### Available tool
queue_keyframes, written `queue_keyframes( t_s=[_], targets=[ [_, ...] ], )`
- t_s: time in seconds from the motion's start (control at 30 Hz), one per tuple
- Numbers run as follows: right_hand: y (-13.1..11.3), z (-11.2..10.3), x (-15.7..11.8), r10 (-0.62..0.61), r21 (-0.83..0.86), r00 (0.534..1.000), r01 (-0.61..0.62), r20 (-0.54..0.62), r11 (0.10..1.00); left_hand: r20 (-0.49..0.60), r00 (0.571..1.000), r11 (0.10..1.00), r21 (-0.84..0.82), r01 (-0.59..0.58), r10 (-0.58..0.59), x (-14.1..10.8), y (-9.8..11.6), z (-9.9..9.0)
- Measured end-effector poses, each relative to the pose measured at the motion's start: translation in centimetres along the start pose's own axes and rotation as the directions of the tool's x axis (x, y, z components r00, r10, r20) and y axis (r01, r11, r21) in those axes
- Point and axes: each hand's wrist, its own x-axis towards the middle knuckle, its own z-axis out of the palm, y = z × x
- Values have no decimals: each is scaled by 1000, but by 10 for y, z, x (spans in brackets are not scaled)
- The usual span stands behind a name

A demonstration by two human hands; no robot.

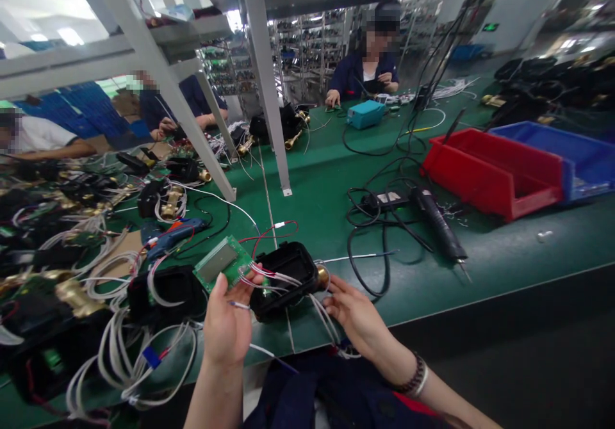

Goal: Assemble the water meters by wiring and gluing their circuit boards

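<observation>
My left hand [228,320] is closed on a green circuit board [230,256] with a grey display, its thumb at the lower edge. A thin white wire with a dark tip crosses the palm. Red and white wires run from the board into an open black plastic housing [288,266], which sits on the bench between my hands. At the housing's right end, my right hand [353,307] has its curled fingers at the brass fitting [323,278]. Grey cables [324,317] hang beside those fingers; the exact contact is partly hidden.
Housings, brass fittings and coiled cables [115,346] crowd the left. A blue hot-glue gun [175,235] lies behind the board. At right are a black electric screwdriver [438,224], a red bin [494,173] and a blue bin [586,160]. Metal posts [269,83] rise ahead; co-workers sit beyond.
</observation>
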Motion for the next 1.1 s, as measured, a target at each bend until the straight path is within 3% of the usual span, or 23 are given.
queue_keyframes(
  t_s=[0.17,0.33,0.43,0.63,0.83,1.0,1.1],
  targets=[
    [-13,-2,16,-4,-233,1000,7,15,972,-25,999,997,-63,43,-45,0,4,-3],
    [-9,-10,13,-54,-241,995,33,-85,970,-18,999,998,-48,40,-41,-3,-3,1],
    [-7,-14,2,33,-192,996,-48,-77,980,-23,999,998,-49,28,-29,-4,-7,5],
    [8,-7,-12,309,-169,950,-300,32,939,-69,996,996,-67,55,-59,-1,-2,10],
    [13,6,-5,325,-93,931,-313,165,945,-160,971,975,-162,153,-179,-2,9,11],
    [4,3,-4,378,7,866,-403,327,915,-191,962,961,-234,147,-194,0,11,8],
    [5,4,1,403,2,839,-434,364,901,-184,965,956,-260,138,-189,3,11,6]
  ],
)
